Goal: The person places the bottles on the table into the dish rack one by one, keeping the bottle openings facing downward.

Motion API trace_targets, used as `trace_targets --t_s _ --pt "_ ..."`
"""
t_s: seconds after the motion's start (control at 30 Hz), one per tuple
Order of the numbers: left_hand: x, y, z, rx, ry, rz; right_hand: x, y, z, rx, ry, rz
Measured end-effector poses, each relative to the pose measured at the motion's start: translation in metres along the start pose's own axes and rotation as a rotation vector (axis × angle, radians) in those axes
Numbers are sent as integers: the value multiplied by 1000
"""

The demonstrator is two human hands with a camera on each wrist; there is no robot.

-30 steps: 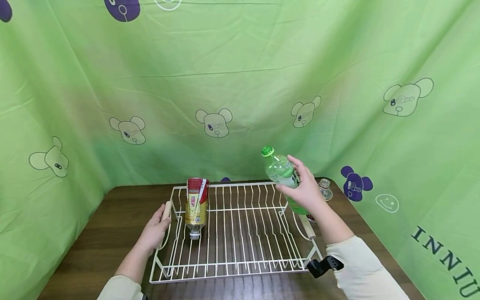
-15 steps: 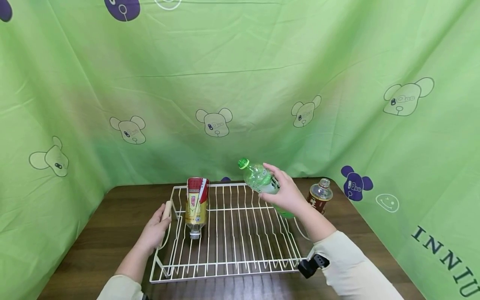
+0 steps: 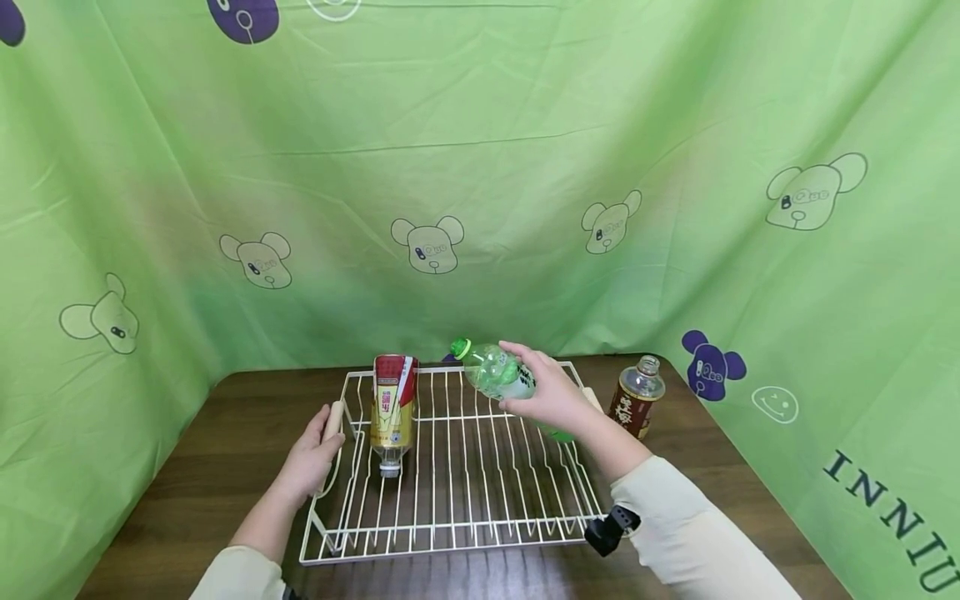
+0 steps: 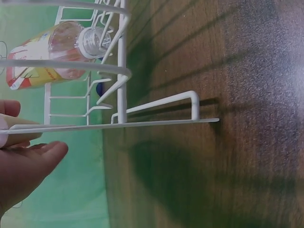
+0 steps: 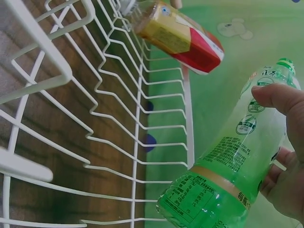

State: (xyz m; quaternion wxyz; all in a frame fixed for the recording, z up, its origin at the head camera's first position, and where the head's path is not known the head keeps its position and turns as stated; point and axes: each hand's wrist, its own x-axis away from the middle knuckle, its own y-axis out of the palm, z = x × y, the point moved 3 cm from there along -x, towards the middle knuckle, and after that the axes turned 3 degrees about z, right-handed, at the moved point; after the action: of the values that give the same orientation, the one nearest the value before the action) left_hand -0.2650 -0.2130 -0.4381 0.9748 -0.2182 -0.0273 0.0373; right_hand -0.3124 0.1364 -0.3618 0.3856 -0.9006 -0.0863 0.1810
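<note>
Head view: the right hand (image 3: 553, 390), gripping the tilted green bottle (image 3: 491, 372), has swung leftward over the white wire rack (image 3: 450, 551), placement apparently pending; the left hand (image 3: 309, 457) grips the rack's pale handle (image 3: 333, 418).

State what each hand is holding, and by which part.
The right hand grips the green bottle around its labelled body, below the neck. The left hand holds the white wire rack by its pale side handle.

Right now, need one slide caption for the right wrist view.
Right hand grips a tilted green bottle near a white wire rack that holds a red-and-yellow bottle neck-down.
</note>
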Motion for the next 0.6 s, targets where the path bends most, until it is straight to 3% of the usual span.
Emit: trace_targets --t_s 0.27,0.43,0.6 --pt "-4 -9 18 -135 50 18 -1 7 -5 54 -13 -44" --pt "-7 -10 43 -148 109 26 -2 12 -6 78 -9 -75" --pt "-8 1 72 -145 203 0 -2 16 -10 95 -27 -100"
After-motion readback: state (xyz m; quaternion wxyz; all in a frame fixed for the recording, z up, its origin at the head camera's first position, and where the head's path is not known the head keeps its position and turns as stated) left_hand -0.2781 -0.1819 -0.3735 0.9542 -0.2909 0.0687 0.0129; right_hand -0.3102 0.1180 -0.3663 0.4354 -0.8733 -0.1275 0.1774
